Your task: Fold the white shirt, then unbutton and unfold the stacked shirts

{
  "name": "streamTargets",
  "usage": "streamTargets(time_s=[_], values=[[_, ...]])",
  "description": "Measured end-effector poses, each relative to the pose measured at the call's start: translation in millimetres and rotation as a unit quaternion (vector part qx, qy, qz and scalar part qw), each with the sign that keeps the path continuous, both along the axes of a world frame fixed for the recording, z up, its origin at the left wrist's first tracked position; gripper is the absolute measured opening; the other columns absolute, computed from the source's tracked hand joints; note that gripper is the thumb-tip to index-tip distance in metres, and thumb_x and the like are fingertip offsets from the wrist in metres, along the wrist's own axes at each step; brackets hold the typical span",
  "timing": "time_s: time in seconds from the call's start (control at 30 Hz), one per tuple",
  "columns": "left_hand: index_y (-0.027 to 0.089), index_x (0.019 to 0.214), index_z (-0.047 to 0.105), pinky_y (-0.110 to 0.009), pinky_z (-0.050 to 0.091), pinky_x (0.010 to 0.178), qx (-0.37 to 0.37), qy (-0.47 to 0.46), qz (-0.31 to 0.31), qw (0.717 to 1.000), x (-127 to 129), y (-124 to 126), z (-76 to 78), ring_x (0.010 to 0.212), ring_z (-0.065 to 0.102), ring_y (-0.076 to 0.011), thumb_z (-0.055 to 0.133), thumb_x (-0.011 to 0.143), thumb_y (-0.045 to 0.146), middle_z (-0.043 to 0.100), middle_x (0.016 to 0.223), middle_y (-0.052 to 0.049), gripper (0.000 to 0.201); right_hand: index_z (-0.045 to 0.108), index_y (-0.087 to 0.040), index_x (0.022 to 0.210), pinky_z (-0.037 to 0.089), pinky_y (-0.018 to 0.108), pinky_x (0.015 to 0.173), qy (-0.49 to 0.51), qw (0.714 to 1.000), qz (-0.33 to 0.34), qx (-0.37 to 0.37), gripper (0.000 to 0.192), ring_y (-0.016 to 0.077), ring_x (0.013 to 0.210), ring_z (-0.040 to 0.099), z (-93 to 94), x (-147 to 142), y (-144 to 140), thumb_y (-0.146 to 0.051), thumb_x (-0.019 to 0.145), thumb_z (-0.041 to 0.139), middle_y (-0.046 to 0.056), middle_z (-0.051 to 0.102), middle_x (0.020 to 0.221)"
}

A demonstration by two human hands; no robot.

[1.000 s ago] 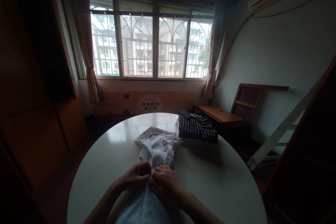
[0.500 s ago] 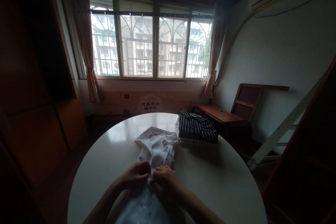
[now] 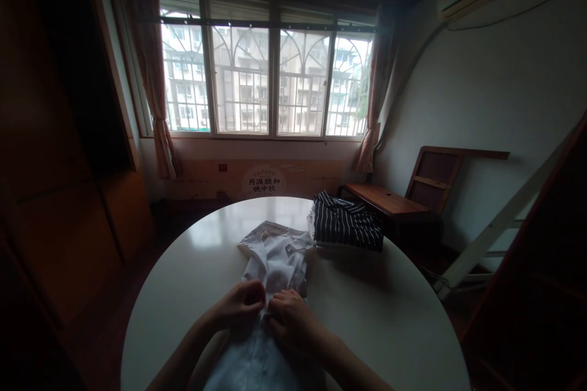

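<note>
I see both hands meet on the white shirt (image 3: 275, 269), which lies on the round desk (image 3: 376, 311). The left hand (image 3: 241, 303) and right hand (image 3: 291, 317) pinch its front with narrow fingers. A striped shirt (image 3: 346, 223) lies just beside, farther away.

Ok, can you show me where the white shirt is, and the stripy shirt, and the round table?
white shirt (image 3: 275, 256), head view, chest.
stripy shirt (image 3: 346, 227), head view, top fold.
round table (image 3: 385, 311), head view, bare top.

Soft white cloth shirt (image 3: 275, 263) on a glossy, smooth white table (image 3: 376, 317).
</note>
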State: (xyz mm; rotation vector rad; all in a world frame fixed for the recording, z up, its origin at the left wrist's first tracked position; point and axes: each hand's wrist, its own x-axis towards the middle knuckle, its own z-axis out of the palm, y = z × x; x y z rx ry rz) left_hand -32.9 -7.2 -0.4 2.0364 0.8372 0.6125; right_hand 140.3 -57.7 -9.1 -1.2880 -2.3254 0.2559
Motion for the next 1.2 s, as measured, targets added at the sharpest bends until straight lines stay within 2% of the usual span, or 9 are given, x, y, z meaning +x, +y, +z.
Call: streamTargets(time_s=[0.3, 0.6, 0.9, 1.2], values=[[0.012, 0.073, 0.054, -0.020, 0.033, 0.055, -0.009, -0.015, 0.006, 1.000, 0.7, 0.8, -2.8, 0.060, 0.041, -0.0089, 0.053, 0.071, 0.019, 0.048, 0.064, 0.002, 0.008, 0.057, -0.016, 0.071, 0.036, 0.029, 0.080, -0.001, 1.000, 0.001, -0.014, 0.006, 0.0145, 0.075, 0.053, 2.2, -1.3, 0.5, -0.017, 0.075, 0.052, 0.002, 0.062, 0.079], [0.012, 0.070, 0.054, -0.020, 0.031, 0.054, -0.007, -0.011, 0.010, 1.000, 1.8, -2.8, 4.1, 0.060, 0.038, -0.0085, 0.053, 0.070, 0.019, 0.046, 0.062, 0.003, 0.007, 0.058, -0.016, 0.076, 0.036, 0.030, 0.081, 0.002, 1.000, 0.007, -0.019, 0.008, 0.0153, 0.077, 0.053, 4.6, -2.2, -1.1, -0.017, 0.077, 0.050, 0.003, 0.062, 0.081], [0.013, 0.073, 0.056, -0.020, 0.035, 0.057, -0.009, -0.006, 0.013, 1.000, 0.1, -1.1, 1.2, 0.063, 0.043, -0.0098, 0.053, 0.070, 0.019, 0.050, 0.065, 0.002, 0.008, 0.058, -0.016, 0.073, 0.036, 0.030, 0.080, 0.000, 1.000, 0.009, -0.010, 0.009, 0.0149, 0.076, 0.054, -0.3, -3.5, 1.8, -0.018, 0.077, 0.050, 0.003, 0.062, 0.080], [0.013, 0.074, 0.055, -0.020, 0.036, 0.057, -0.012, -0.015, 0.016, 1.000, -0.8, 0.4, -1.4, 0.063, 0.044, -0.0103, 0.053, 0.070, 0.020, 0.051, 0.066, 0.002, 0.009, 0.058, -0.015, 0.075, 0.036, 0.031, 0.081, -0.006, 1.000, 0.003, -0.020, 0.008, 0.0169, 0.080, 0.055, 4.9, -3.8, -1.4, -0.020, 0.077, 0.051, 0.005, 0.063, 0.084]])
